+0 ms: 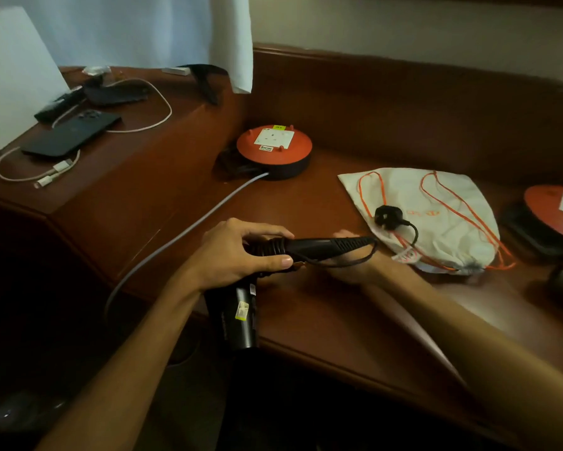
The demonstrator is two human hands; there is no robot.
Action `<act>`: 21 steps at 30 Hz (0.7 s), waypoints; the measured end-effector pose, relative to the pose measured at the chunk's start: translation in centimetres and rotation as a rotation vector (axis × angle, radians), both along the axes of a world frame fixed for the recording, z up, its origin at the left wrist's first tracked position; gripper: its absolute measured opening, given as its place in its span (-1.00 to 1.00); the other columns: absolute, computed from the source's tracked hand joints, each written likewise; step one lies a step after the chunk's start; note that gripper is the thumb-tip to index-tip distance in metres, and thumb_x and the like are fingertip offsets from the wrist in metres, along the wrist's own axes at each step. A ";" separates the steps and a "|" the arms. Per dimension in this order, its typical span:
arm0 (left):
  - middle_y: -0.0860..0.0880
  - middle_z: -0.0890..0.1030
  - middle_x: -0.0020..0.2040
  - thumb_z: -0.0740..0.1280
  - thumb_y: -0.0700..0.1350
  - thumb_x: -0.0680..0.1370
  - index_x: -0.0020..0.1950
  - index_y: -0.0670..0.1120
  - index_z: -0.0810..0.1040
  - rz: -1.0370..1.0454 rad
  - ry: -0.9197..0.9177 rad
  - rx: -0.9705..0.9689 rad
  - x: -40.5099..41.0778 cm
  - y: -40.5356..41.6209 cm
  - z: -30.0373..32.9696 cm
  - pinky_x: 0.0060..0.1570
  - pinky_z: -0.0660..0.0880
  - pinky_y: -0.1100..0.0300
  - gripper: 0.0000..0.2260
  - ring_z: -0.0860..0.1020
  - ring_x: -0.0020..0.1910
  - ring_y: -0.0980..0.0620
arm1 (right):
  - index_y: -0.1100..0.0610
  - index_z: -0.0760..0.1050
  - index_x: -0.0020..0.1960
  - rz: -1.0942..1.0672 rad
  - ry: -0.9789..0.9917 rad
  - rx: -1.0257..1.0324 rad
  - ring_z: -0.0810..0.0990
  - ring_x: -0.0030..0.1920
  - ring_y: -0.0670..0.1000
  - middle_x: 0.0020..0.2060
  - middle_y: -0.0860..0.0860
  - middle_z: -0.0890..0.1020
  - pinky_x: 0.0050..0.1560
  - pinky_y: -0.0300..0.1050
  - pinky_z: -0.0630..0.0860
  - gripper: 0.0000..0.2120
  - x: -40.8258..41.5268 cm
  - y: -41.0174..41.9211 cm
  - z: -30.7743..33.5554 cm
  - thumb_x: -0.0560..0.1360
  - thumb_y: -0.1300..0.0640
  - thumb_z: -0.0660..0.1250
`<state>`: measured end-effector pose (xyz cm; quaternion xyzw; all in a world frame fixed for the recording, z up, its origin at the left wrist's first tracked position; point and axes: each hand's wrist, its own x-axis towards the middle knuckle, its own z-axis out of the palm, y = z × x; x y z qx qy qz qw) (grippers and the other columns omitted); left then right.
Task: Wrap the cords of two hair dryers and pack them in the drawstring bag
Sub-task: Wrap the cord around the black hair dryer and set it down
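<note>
Several turns of black cord already ring the black plastic hair dryer (270,255), left fingers (267,260) clamped around them so they cannot slip, right fingers (345,235) mostly hidden behind it, white drawstring bag (449,203) just beyond.

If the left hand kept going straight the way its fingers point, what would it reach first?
Probably the right hand just beyond the hair dryer handle that the left hand grips; farther along lies the drawstring bag. Depth is unclear.

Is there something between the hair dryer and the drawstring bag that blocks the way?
Nothing visible blocks it. Only bare desk separates the hair dryer from the drawstring bag, but its plug lies on the bag.
</note>
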<state>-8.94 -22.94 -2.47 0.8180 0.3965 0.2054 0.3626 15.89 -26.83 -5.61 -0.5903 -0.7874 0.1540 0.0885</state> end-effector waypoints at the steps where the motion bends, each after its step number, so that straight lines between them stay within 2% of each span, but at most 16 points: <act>1: 0.25 0.70 0.00 0.49 0.36 0.30 0.14 0.31 0.67 -0.009 0.026 0.011 0.1 0.0 0.1 0.16 0.57 0.01 -0.57 0.64 0.03 0.24 | 0.31 0.63 -0.04 0.026 0.020 -0.059 0.62 -0.21 0.17 -0.18 0.27 0.65 -0.18 0.11 0.51 -0.77 0.4 1.1 0.4 0.57 0.12 0.37; 2: 0.27 0.70 0.00 0.51 0.35 0.31 0.14 0.32 0.66 -0.017 0.056 0.025 0.2 0.1 0.1 0.16 0.56 0.02 -0.58 0.64 0.03 0.25 | 0.31 0.60 -0.17 0.045 0.030 -0.091 0.55 -0.33 0.13 -0.32 0.21 0.61 -0.27 0.09 0.47 -0.80 0.6 2.0 1.0 0.53 0.17 0.42; 4: 0.30 0.70 0.02 0.53 0.33 0.33 0.15 0.35 0.66 -0.023 0.122 0.051 0.6 0.2 0.3 0.17 0.53 0.10 -0.60 0.62 0.06 0.29 | 0.28 0.53 -0.31 0.084 0.057 -0.139 0.42 -0.42 0.02 -0.44 0.09 0.50 -0.36 -0.02 0.36 -0.75 1.0 3.5 1.6 0.50 0.23 0.45; 6: 0.29 0.69 0.09 0.51 0.36 0.34 0.20 0.36 0.63 -0.016 0.199 0.094 1.1 0.1 0.6 0.15 0.50 0.16 -0.56 0.61 0.13 0.26 | 0.26 0.48 -0.35 0.103 0.071 -0.159 0.36 -0.42 -0.03 -0.45 0.08 0.46 -0.39 -0.18 0.26 -0.66 0.9 4.2 2.3 0.53 0.14 0.45; 10: 0.06 0.68 0.24 0.35 0.47 0.39 0.43 0.25 0.49 0.003 0.385 0.265 2.2 -0.4 0.3 0.07 0.37 0.11 -0.35 0.59 0.24 -0.01 | 0.23 0.49 -0.30 0.130 0.074 -0.218 0.37 -0.40 0.00 -0.38 0.18 0.51 -0.35 -0.10 0.30 -0.62 0.2 4.6 3.8 0.56 -0.01 0.41; 12: 0.01 0.70 0.10 0.30 0.47 0.44 0.45 0.21 0.47 -0.023 0.416 0.308 2.7 -0.5 0.2 0.04 0.30 0.11 -0.36 0.59 0.20 -0.08 | 0.20 0.52 -0.28 0.140 0.063 -0.243 0.37 -0.41 -0.03 -0.40 0.11 0.49 -0.36 -0.16 0.29 -0.65 -0.4 4.8 4.7 0.60 0.00 0.37; 14: 0.06 0.59 -0.17 0.26 0.44 0.49 0.45 0.23 0.41 -0.071 0.460 0.332 3.1 -0.5 0.3 0.03 0.26 0.09 -0.41 0.60 0.12 -0.10 | 0.04 0.53 -0.29 0.164 0.035 -0.248 0.39 -0.43 -0.10 -0.42 -0.08 0.52 -0.37 -0.23 0.31 -0.69 -1.0 4.9 5.6 0.63 0.07 0.31; 15: 0.07 0.55 -0.19 0.23 0.44 0.51 0.48 0.24 0.35 -0.085 0.491 0.330 3.2 -0.5 0.4 0.02 0.25 0.08 -0.41 0.60 0.12 -0.12 | 0.00 0.55 -0.28 0.166 0.025 -0.249 0.40 -0.43 -0.13 -0.43 -0.12 0.54 -0.36 -0.25 0.32 -0.69 -1.3 5.0 6.1 0.64 0.10 0.29; 16: 0.04 0.58 -0.13 0.21 0.44 0.52 0.51 0.24 0.28 -0.089 0.522 0.318 3.4 -0.3 0.4 0.02 0.25 0.06 -0.39 0.60 0.13 -0.15 | 0.02 0.59 -0.25 0.161 0.011 -0.251 0.40 -0.43 -0.12 -0.43 -0.12 0.55 -0.36 -0.26 0.32 -0.70 -1.5 5.0 6.6 0.64 0.11 0.28; 18: -0.09 0.65 0.13 0.17 0.45 0.53 0.55 0.29 0.19 -0.082 0.580 0.274 3.7 0.2 0.3 0.01 0.25 0.04 -0.38 0.57 0.20 -0.22 | 0.12 0.65 -0.14 0.153 -0.043 -0.250 0.42 -0.40 -0.08 -0.35 -0.02 0.60 -0.34 -0.19 0.36 -0.73 -1.8 5.0 7.8 0.65 0.09 0.26; 21: -0.12 0.57 0.31 0.17 0.43 0.55 0.54 0.36 0.14 -0.127 0.643 0.164 3.8 1.2 0.9 0.03 0.31 0.01 -0.42 0.52 0.26 -0.25 | 0.10 0.61 -0.15 0.198 -0.182 -0.200 0.47 -0.38 -0.03 -0.33 0.02 0.60 -0.30 -0.07 0.43 -0.74 -2.4 4.4 9.3 0.64 0.07 0.24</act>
